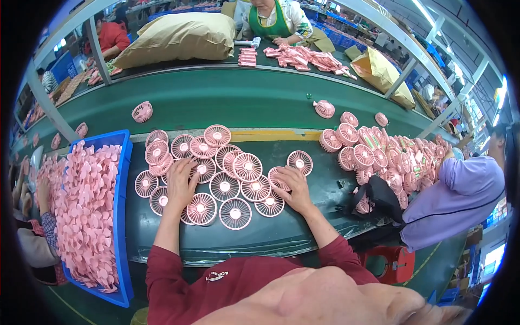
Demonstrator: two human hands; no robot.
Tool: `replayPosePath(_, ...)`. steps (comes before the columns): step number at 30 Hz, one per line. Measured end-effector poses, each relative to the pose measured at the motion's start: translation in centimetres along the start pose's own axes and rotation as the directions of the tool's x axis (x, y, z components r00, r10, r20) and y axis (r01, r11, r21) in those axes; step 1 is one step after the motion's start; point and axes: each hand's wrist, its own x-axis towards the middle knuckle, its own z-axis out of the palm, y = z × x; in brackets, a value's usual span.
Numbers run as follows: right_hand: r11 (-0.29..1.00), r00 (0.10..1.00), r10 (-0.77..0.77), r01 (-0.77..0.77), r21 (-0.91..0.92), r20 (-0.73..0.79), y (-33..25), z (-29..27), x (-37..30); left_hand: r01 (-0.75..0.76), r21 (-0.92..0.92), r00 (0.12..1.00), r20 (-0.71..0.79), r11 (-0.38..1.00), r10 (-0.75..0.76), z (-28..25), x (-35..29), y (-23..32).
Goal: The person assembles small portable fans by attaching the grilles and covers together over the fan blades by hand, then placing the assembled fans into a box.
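Several round pink fan grilles (235, 213) lie loosely on the dark green tabletop in front of me, some overlapping. My left hand (182, 184) rests over the left part of the group, palm down, its fingers spread and touching the grilles under it. On the right side, my right hand (294, 189) lies with fingers stretched across a grille (277, 177) and partly covers it. Another grille (299, 163) sits just beyond that hand. Neither hand appears to lift anything; what lies directly under the palms is hidden.
At left stands a blue crate (122, 216) heaped with pink fan blades (89, 211). A pile of pink fan parts (401, 157) lies at right, beside a person in a purple top (468, 187). Beyond runs a green conveyor belt (227, 100); a worker's green apron (268, 21) shows across it.
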Motion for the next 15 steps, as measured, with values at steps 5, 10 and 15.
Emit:
replayPosePath(5, 1.000, 1.000, 0.009, -0.009, 0.013, -0.007, -0.05, -0.01, -0.05, -0.010, 0.003, 1.000, 0.010, 1.000, 0.010, 0.04, -0.12, -0.18)
replayPosePath(10, 1.000, 1.000, 0.006, -0.006, 0.025, -0.006, -0.08, -0.18, -0.09, -0.026, -0.010, 1.000, -0.005, 1.000, 0.026, 0.07, -0.17, -0.17)
replayPosePath(15, 0.999, 1.000, 0.011, -0.011, 0.048, -0.002, -0.18, -0.39, 0.09, -0.019, -0.022, 1.000, -0.009, 1.000, 0.018, 0.06, -0.15, -0.13)
